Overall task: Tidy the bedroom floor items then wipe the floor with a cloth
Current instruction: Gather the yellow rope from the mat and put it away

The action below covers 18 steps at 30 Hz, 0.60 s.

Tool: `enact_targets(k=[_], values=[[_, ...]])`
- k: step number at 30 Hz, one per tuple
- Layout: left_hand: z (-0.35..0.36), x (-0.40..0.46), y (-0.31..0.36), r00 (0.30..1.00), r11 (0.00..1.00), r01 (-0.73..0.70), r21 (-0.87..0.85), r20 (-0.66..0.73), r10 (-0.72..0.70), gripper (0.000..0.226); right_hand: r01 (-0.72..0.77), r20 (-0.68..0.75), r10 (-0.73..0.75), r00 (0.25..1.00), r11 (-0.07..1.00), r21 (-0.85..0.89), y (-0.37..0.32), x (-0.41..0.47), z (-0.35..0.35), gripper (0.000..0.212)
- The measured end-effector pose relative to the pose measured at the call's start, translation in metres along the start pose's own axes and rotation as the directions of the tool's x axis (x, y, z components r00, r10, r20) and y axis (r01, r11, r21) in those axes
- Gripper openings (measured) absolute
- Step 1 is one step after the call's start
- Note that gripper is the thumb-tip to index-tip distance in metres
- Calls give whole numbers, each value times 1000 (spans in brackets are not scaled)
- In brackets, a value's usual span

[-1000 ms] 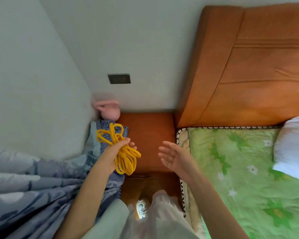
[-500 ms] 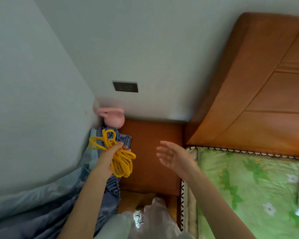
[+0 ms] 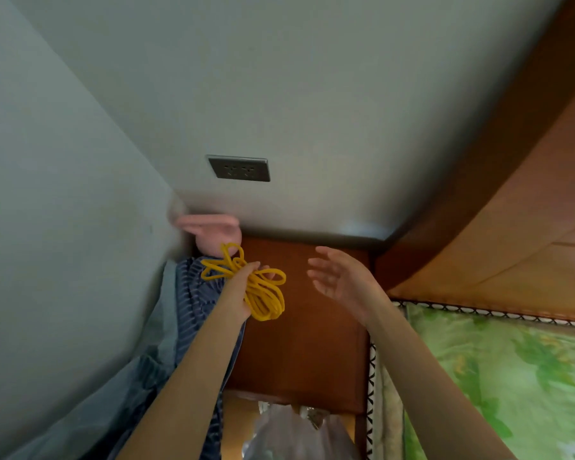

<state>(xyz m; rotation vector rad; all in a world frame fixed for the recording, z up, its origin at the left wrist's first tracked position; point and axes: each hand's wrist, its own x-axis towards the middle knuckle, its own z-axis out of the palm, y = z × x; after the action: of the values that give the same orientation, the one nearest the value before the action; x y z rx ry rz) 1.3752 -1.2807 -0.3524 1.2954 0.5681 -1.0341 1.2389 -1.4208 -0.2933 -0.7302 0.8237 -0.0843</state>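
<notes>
My left hand grips a bundle of coiled yellow rope and holds it over the left edge of a brown wooden nightstand. My right hand hovers open above the nightstand's right half, palm turned left toward the rope, fingers spread. Behind the rope, a pink soft toy in a blue striped garment leans in the corner against the wall.
A bed with a green flowered sheet and an orange-brown headboard fills the right. Blue-grey curtain fabric hangs at the left. A grey wall socket sits above the nightstand. Clear plastic lies below.
The view has swung left and closer to the corner. My left hand has carried the rope forward toward the toy and nightstand; my right hand stays open beside it.
</notes>
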Motion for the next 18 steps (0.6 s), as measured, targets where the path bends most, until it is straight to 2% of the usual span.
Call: enact_targets(k=[9,18], values=[[17,129,-6,987,971,154,-185,-4,-158,20,-27,-100,26,995,1000,-16,33,94,-30,19],[33,224,-24,971,984,163,-78,-161,-174,28,-52,-128,54,990,998,17,61,163,-42,17]])
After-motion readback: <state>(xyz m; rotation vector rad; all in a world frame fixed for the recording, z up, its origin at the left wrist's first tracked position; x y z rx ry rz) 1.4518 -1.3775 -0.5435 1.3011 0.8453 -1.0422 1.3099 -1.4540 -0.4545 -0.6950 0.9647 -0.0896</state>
